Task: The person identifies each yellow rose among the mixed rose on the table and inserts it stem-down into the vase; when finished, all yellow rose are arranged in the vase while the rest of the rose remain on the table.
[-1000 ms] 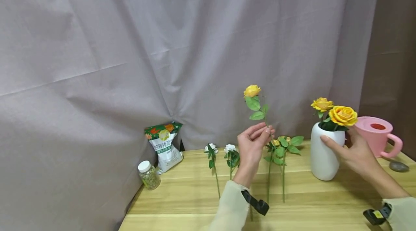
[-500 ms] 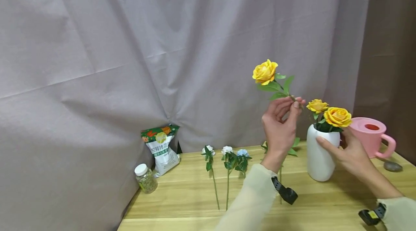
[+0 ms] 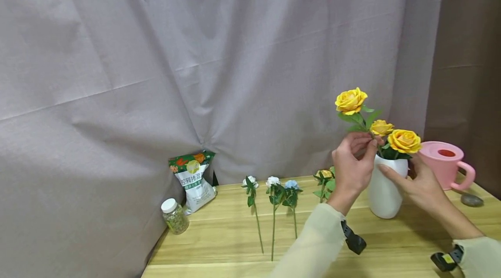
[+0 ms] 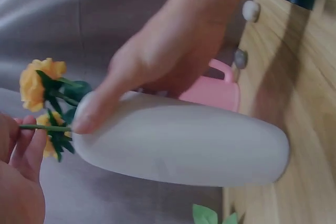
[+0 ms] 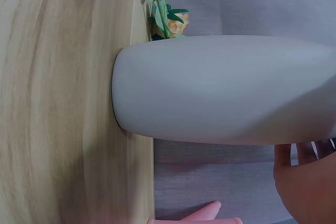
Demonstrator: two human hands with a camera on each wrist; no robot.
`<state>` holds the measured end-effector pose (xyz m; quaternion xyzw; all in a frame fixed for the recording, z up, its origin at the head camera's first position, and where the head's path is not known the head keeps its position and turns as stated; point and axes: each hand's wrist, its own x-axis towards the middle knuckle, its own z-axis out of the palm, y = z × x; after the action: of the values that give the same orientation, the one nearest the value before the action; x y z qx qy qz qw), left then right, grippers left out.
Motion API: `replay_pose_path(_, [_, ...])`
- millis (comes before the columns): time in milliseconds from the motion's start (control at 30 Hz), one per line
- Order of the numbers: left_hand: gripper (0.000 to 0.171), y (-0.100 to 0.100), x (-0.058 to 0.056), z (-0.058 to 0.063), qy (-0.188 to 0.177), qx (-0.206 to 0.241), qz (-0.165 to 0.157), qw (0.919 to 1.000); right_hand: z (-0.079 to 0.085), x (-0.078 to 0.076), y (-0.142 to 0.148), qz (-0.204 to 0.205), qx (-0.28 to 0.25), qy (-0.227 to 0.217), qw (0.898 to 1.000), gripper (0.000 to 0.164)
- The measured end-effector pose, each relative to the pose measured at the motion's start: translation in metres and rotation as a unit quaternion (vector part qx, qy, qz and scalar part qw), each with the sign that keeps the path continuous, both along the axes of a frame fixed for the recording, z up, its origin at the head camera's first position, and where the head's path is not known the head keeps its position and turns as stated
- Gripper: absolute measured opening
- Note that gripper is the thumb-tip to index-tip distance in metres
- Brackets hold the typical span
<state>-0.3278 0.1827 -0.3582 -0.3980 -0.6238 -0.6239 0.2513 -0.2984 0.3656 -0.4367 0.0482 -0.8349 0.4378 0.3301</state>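
Observation:
A yellow rose [image 3: 351,101] stands above the white vase [image 3: 385,193], its stem pinched between the thumb and fingers of my left hand [image 3: 352,167]. In the left wrist view the stem [image 4: 44,127] reaches the vase's mouth; whether its end is inside is hidden. My right hand [image 3: 424,186] grips the vase near its neck, thumb on the near side and fingers behind. Two yellow roses [image 3: 405,141] are in the vase. The right wrist view shows the vase's base [image 5: 123,87] upright on the tabletop.
Left of the vase lie two white roses [image 3: 272,181], a blue rose [image 3: 292,185] and more yellow roses [image 3: 324,174], partly hidden. Further left are a fertilizer bag [image 3: 194,182] and a lidded jar [image 3: 175,217]. A pink watering can [image 3: 442,165] and grey stone [image 3: 472,200] stand right.
My left hand has lifted the yellow rose off to the right, from above the lying flowers to the vase, and lowered its stem to the mouth. My right hand keeps holding the vase.

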Motion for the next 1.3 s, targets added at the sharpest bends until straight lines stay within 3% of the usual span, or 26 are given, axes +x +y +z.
replay_pose_path(200, [0.012, 0.004, -0.001, -0.010, -0.001, -0.051, 0.081, 0.9954, 0.000, 0.000, 0.000, 0.005, 0.005, -0.006, 1.000, 0.078])
replay_pose_path(467, [0.009, 0.007, -0.005, -0.022, -0.038, -0.088, 0.148, 0.9843, 0.002, 0.001, -0.001, 0.003, 0.007, -0.016, 1.000, 0.079])
replay_pose_path(633, [0.014, 0.003, -0.011, -0.030, -0.059, -0.085, 0.146, 0.9840, 0.002, 0.001, -0.002, 0.006, 0.003, -0.011, 1.000, 0.078])
replay_pose_path(900, [0.024, 0.000, -0.014, -0.028, -0.086, -0.062, 0.091, 0.9903, 0.004, 0.001, -0.001, 0.007, 0.005, -0.008, 1.000, 0.079])
replay_pose_path(1133, [0.019, 0.013, -0.006, -0.024, -0.111, -0.064, 0.094, 0.9873, 0.002, 0.004, 0.002, 0.005, 0.004, -0.015, 1.000, 0.082])
replay_pose_path(1300, [0.013, 0.019, -0.003, -0.022, -0.101, -0.086, 0.137, 0.9816, 0.002, 0.005, -0.001, 0.016, 0.004, -0.001, 1.000, 0.084])
